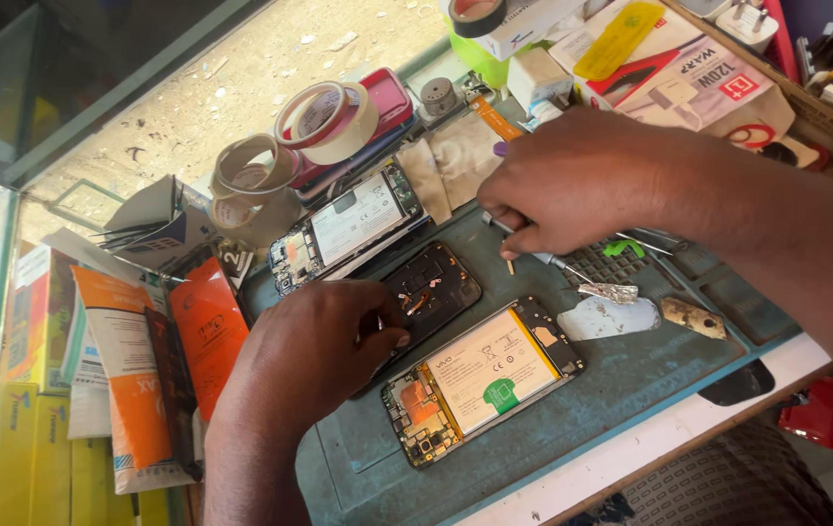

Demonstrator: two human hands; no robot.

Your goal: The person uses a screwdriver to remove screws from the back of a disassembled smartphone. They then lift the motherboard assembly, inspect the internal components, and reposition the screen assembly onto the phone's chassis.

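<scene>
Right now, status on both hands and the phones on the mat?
Left hand resting on black back cover. Right hand pinching a thin tool above the mat. Opened phone untouched, tape rolls behind.

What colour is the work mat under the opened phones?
The work mat is a dull teal, blue-green and worn, seen in the head view.

Both arms were bare, with no sleeves in sight. The left hand (314, 346) and the right hand (572, 185) wore no gloves, rings or watch. The fingernails looked short and plain.
</scene>
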